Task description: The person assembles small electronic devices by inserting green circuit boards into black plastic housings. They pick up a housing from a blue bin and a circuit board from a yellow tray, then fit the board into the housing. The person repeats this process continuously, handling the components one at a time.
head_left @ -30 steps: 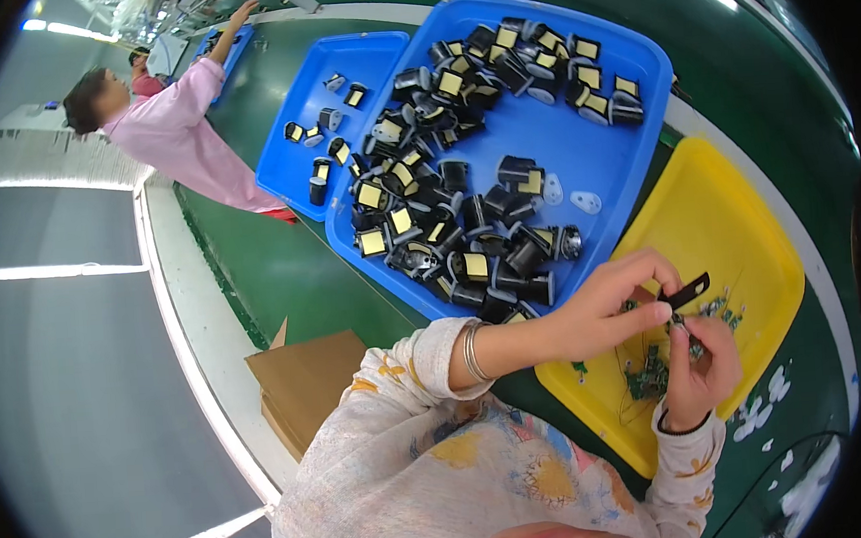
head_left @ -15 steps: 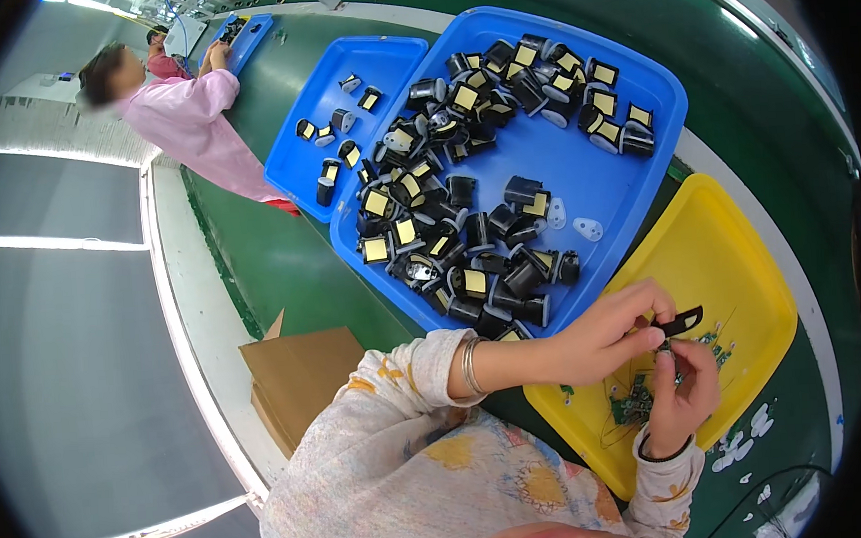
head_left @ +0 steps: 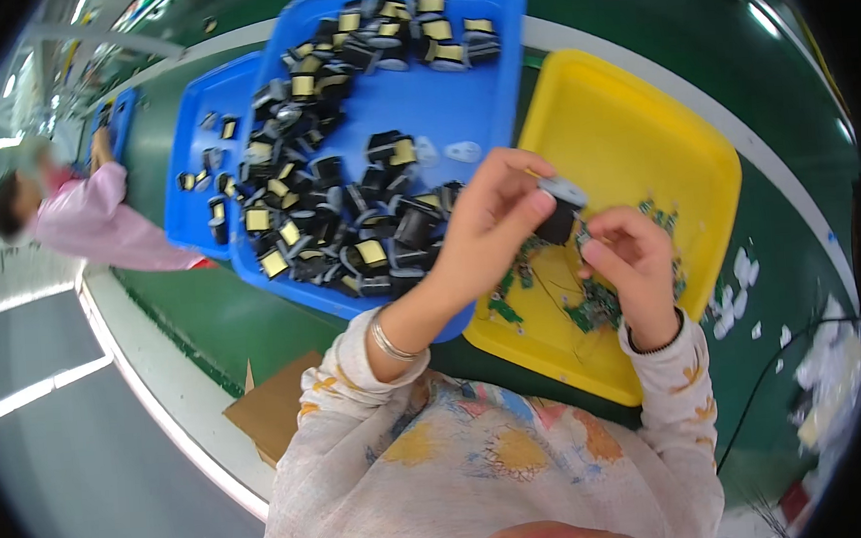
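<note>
Your left hand pinches a black part over the yellow tray; I can't tell if your right hand pinches anything.

The black housing, with a grey end plate, was held tilted over the yellow tray by the left fingers; the right fingers pinched a small, largely hidden part.

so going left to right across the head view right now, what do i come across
Person in pink → smaller blue tray → large blue tray → left hand → black part with a grey end → right hand → white pieces → crumpled plastic
</note>
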Tool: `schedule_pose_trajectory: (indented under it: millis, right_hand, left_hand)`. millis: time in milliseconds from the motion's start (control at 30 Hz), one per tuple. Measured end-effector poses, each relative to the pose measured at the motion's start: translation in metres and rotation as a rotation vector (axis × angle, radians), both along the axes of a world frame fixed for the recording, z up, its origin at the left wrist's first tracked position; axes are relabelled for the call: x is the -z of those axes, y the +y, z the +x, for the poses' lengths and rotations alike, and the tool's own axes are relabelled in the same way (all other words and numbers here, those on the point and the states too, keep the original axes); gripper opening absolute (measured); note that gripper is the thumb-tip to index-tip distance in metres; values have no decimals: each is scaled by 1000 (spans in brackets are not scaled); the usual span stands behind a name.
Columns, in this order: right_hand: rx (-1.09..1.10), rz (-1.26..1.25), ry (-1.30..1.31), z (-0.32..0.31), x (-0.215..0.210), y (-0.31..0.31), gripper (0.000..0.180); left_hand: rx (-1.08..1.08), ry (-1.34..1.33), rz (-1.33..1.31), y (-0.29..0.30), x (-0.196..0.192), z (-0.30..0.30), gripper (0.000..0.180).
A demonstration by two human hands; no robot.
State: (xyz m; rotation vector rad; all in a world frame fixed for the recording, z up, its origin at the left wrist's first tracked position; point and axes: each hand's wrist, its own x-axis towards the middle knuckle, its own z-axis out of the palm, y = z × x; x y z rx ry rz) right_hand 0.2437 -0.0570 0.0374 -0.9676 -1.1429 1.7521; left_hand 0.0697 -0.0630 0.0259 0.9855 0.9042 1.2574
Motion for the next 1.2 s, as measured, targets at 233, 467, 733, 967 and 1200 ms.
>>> schedule_pose_trajectory:
  millis: [233,467,733,967,1200]
  right_hand:
    - [67,-198,214,1,3,-1,13]
    - [58,-275,370,-5,5,-2,13]
    - [7,-108,218,-1,3,-1,12]
    - [-99,-164,186,3,3,3,10]
    - [101,410,-289,-5,5,-8,11]
  left_hand:
    - [113,-47,-162,-2,-7,7,35]
    - [98,-38,-112,-5,-3,12,35]
    - [52,225,129,-8,5,9,39]
    - [46,665,401,-8,13,0,44]
    - [175,209,220,-8,-2,9,41]
